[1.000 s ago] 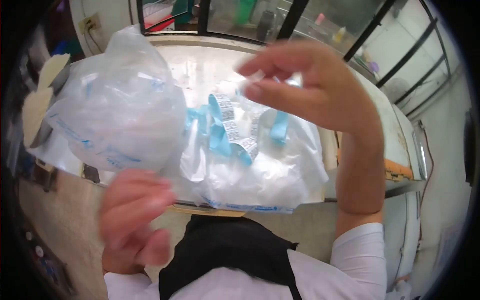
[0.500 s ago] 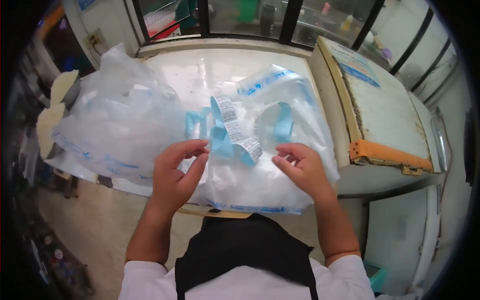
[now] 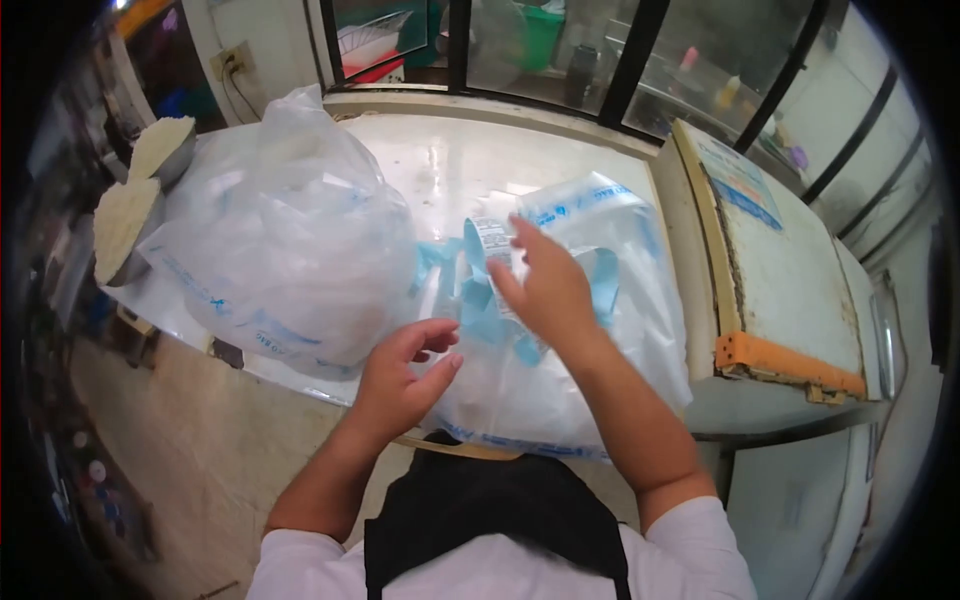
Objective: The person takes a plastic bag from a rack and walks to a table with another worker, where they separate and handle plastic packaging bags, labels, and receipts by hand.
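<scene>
My right hand [image 3: 550, 290] reaches over a curled strip of printed labels [image 3: 490, 240] with light blue backing. Its thumb and forefinger are apart beside the strip; whether they touch it I cannot tell. My left hand [image 3: 402, 380] hovers near the front of the table, fingers loosely bent and thumb apart, with nothing visible in it. Under the labels lies a flat clear plastic bag [image 3: 640, 350] with blue print along its edges. To the left stands a large, bulging clear plastic bag [image 3: 290, 240], its contents blurred by the plastic.
The white table [image 3: 400, 140] carries the bags. At its left edge are containers heaped with a pale, crumbly material [image 3: 125, 225]. A worn white chest with an orange strip [image 3: 790, 365] stands against the right side. Black-framed windows [image 3: 540, 50] line the back.
My right hand has moved up and left, over the label strip. My left hand sits lower, away from the labels. The camera view has shifted slightly.
</scene>
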`<state>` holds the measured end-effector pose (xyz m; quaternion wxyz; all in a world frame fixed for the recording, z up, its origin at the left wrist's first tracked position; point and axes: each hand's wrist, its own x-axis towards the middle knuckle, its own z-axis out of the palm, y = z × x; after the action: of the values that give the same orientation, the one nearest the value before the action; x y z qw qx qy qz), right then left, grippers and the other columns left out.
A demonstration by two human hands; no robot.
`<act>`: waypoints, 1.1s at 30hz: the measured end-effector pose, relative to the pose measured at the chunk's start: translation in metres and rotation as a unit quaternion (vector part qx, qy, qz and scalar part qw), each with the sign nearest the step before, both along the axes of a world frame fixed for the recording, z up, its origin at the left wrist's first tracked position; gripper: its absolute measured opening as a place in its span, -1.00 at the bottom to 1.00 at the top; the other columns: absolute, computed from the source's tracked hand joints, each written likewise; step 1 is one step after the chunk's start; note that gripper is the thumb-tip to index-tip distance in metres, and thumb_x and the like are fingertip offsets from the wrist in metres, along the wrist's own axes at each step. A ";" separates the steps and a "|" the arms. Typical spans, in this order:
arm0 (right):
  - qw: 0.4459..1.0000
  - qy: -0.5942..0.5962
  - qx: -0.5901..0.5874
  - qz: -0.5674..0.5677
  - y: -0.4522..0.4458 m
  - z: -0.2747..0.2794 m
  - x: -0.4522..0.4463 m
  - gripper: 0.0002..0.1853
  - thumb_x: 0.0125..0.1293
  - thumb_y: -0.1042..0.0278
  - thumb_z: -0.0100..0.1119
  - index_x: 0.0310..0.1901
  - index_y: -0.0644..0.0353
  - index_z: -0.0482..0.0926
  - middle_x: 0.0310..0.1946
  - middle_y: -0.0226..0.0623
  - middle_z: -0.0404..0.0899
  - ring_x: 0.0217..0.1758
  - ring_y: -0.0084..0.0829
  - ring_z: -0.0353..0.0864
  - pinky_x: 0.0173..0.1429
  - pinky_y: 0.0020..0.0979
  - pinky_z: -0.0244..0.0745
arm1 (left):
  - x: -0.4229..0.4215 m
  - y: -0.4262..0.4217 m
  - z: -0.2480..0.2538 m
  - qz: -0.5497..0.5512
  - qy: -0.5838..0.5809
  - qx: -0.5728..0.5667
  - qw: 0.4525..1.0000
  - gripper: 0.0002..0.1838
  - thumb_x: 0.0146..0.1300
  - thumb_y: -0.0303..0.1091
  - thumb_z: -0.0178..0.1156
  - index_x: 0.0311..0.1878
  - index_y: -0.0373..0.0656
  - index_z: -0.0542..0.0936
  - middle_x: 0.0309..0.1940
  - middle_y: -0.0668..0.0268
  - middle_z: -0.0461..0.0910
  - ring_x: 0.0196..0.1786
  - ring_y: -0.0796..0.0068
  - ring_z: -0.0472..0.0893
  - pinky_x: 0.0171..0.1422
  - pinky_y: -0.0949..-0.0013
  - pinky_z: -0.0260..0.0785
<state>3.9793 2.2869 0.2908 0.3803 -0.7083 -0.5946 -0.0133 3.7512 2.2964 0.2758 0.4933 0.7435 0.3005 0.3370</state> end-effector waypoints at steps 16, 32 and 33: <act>0.651 0.613 -0.038 0.446 -0.021 0.029 0.088 -0.64 0.15 0.54 0.22 0.02 0.44 0.60 -0.10 -0.08 0.67 0.00 -0.32 0.64 0.23 -0.30 0.46 | 0.019 -0.001 0.000 -0.197 -0.169 -0.416 0.871 -0.15 0.41 0.32 -0.12 0.42 -0.31 0.28 0.24 0.06 0.49 0.30 0.22 0.48 0.41 0.13 0.28; 0.907 0.119 -0.309 0.260 -0.101 0.001 0.053 -0.66 0.03 0.67 0.04 -0.16 0.29 0.69 -0.22 -0.14 0.66 -0.11 -0.30 0.64 0.06 -0.40 0.49 | 0.098 0.038 -0.018 -0.036 -0.302 -0.531 0.791 -0.65 0.44 -0.22 0.13 0.16 -0.22 0.49 0.02 0.14 0.65 0.09 0.23 0.64 0.21 0.16 0.48; 0.927 0.148 -0.261 0.227 -0.099 0.000 0.051 -0.68 0.08 0.65 0.06 -0.12 0.29 0.68 -0.21 -0.16 0.67 -0.11 -0.32 0.65 0.05 -0.41 0.51 | 0.098 0.038 -0.012 -0.032 -0.297 -0.500 0.813 -0.69 0.42 -0.29 0.16 0.14 -0.20 0.51 -0.01 0.15 0.66 0.08 0.24 0.65 0.19 0.16 0.50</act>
<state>4.0307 2.1881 0.2903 0.2588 -0.6226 -0.6587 0.3341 3.8490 2.3341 0.2635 0.8730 0.2672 0.2425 0.3282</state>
